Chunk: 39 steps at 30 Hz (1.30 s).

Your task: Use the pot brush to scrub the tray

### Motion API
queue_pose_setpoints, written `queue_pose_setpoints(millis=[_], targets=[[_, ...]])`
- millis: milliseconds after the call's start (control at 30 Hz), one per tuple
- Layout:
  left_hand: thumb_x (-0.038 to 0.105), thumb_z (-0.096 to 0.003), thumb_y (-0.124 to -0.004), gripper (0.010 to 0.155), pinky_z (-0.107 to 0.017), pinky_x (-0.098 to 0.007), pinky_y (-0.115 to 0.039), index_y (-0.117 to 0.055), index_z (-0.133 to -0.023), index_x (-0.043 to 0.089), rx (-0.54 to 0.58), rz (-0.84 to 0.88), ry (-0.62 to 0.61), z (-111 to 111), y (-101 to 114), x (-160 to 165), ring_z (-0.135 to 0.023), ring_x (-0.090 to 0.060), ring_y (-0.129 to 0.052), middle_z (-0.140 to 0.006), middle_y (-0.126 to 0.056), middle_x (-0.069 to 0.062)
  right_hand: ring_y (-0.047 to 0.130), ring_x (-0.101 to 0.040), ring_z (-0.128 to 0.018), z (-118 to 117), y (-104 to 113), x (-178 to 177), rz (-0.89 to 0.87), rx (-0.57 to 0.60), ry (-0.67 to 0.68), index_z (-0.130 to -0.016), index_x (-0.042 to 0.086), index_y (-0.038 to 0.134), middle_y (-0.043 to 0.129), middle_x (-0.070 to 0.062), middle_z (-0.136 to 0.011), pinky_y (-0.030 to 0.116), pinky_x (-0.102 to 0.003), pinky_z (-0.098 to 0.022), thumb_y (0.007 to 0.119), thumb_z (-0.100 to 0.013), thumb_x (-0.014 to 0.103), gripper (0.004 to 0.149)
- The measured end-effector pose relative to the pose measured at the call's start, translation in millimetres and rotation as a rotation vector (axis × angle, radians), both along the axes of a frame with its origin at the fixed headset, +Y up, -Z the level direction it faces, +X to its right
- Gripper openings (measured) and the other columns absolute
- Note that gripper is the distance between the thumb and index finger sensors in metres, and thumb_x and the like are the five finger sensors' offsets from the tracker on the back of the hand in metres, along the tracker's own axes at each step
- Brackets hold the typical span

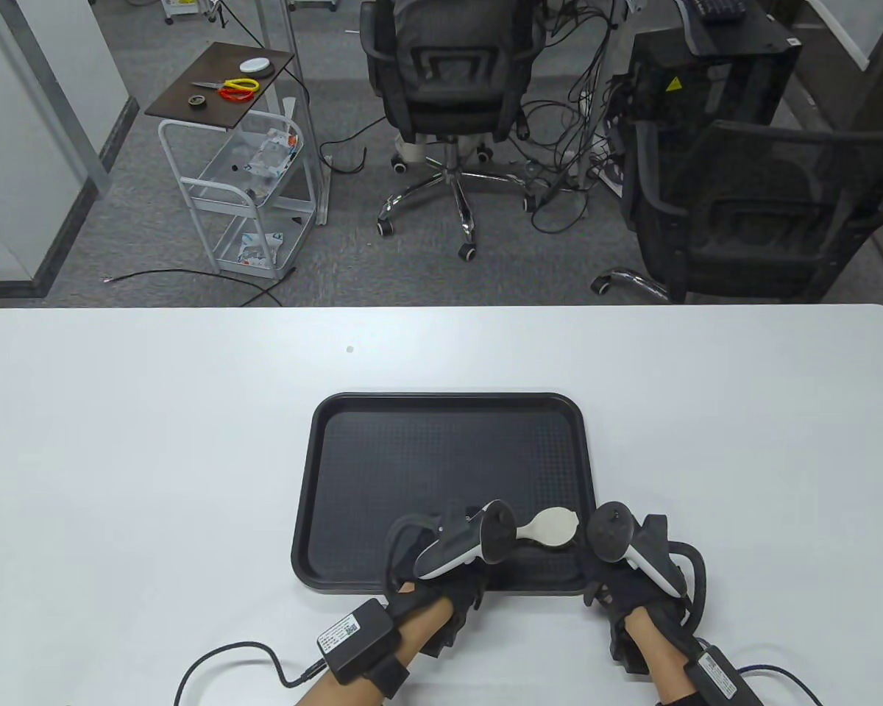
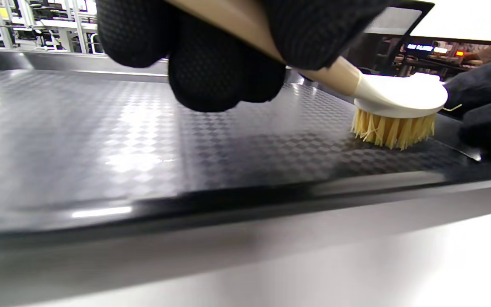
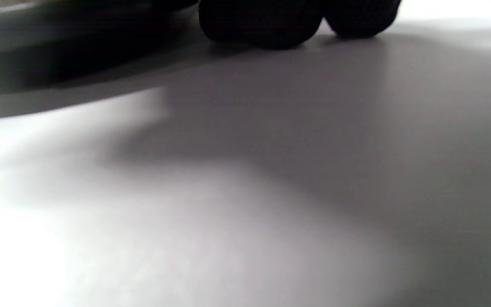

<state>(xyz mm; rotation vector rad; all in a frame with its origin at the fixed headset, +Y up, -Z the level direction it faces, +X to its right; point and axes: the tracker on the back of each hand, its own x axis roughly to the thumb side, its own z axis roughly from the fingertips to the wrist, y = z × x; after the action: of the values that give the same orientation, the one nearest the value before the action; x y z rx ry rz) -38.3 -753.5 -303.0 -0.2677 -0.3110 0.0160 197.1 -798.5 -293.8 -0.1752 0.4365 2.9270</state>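
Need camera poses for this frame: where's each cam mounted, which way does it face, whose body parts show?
Table view: high, looking down at the table and the office beyond; tray, left hand and right hand show.
Left wrist view: low at the tray's near edge, looking across it; left fingers grip the pot brush.
Right wrist view: near tabletop level; only fingertips at the top.
Shared: table and left wrist views both show tray and brush.

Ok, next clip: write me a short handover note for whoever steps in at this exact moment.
Left hand: grips the pot brush by its handle, bristles down on the tray floor, near-right corner.
Right hand: at the tray's near-right rim, fingertips on the table; whether it holds the rim is unclear.
Done: brush is in contact with the tray.
Left: how much is already scrubbed cannot be told; work the brush over the rest of the floor.
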Motion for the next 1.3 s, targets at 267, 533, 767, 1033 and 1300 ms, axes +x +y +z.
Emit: queue_pose_setpoints(millis=[267,533,767,1033,1300], targets=[[0.031,-0.0450,-0.075,0.056,-0.065,-0.049,-0.069,-0.070,-0.100,0.044,-0.023,-0.023,0.146,8,6,-92,-0.070,-0.024,-0.092,-0.094,-0.079,-0.001,0.083,-0.021,-0.063,0,0,0,-0.001,0.000,-0.001,-0.108,0.010,0.044,0.072,-0.009,-0.086,0.069,-0.051,-0.061,0.071,-0.051,0.045,0.072],[0.029,-0.0450,-0.075,0.056,-0.068,-0.051,-0.064,-0.071,-0.099,0.043,-0.042,-0.064,0.363,22,17,-207,-0.073,-0.027,-0.090,-0.095,-0.078,-0.003,0.083,-0.021,-0.062,0,0,0,-0.004,0.000,-0.002,-0.108,0.011,0.044,0.072,-0.010,-0.086,0.069,-0.052,-0.061,0.071,-0.051,0.045,0.071],[0.029,-0.0455,-0.076,0.056,-0.072,-0.052,-0.057,-0.072,-0.099,0.043,0.017,-0.143,0.414,27,34,-239,-0.078,-0.027,-0.086,-0.097,-0.077,-0.001,0.083,-0.021,-0.062,0,0,0,-0.002,0.001,-0.003,-0.108,0.011,0.044,0.072,-0.010,-0.085,0.069,-0.052,-0.061,0.072,-0.051,0.044,0.071],[0.034,-0.0453,-0.075,0.056,-0.068,-0.050,-0.066,-0.070,-0.100,0.045,0.114,-0.124,0.288,24,53,-197,-0.081,-0.025,-0.091,-0.095,-0.080,0.002,0.083,-0.021,-0.062,0,0,0,-0.003,0.002,-0.003,-0.108,0.011,0.044,0.072,-0.010,-0.085,0.069,-0.052,-0.061,0.072,-0.051,0.044,0.071],[0.034,-0.0455,-0.074,0.056,-0.066,-0.048,-0.068,-0.068,-0.101,0.044,0.047,-0.010,0.123,16,29,-115,-0.074,-0.022,-0.092,-0.096,-0.079,0.002,0.083,-0.021,-0.062,0,0,0,-0.002,0.001,-0.001,-0.108,0.011,0.044,0.072,-0.010,-0.085,0.069,-0.051,-0.061,0.071,-0.051,0.045,0.071]])
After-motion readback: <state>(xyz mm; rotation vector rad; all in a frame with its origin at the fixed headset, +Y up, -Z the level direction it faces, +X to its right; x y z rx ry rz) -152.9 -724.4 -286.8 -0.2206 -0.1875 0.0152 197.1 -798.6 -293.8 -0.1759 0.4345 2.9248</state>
